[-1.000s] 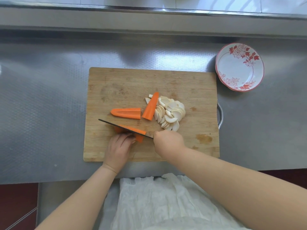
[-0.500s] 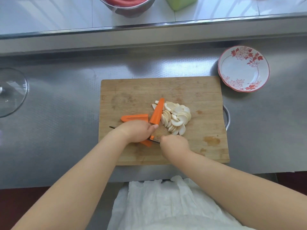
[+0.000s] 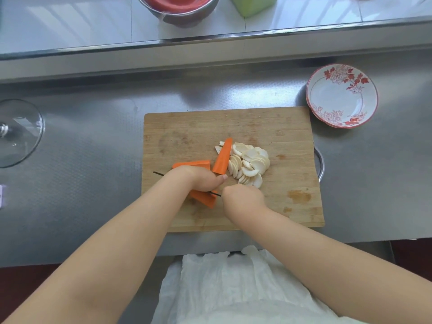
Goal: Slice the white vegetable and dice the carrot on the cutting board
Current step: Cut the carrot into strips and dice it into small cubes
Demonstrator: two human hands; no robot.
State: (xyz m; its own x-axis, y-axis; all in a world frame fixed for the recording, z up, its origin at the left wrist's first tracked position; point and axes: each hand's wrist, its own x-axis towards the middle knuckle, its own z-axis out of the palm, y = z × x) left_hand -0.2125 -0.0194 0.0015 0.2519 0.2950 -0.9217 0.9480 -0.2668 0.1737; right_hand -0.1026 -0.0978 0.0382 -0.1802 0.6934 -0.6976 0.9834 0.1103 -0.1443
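Observation:
A wooden cutting board [image 3: 268, 127] lies on the steel counter. A pile of white vegetable slices [image 3: 251, 166] sits at its middle, with a carrot piece [image 3: 223, 157] leaning against it and another carrot piece [image 3: 196, 163] to the left. My left hand [image 3: 201, 180] presses down over a knife blade [image 3: 159, 174], which lies across a third carrot piece [image 3: 203, 198]. My right hand [image 3: 242, 198] grips the knife handle, which is hidden in the fist.
A white bowl with red flowers [image 3: 342, 95] stands right of the board. A glass lid [image 3: 17, 133] lies at the far left. A metal bowl with red contents [image 3: 177, 5] and a green container [image 3: 252, 3] stand on the back ledge.
My left hand has moved from holding the near carrot piece from below to lying on top of the blade. The head camera has tilted up, showing the back ledge.

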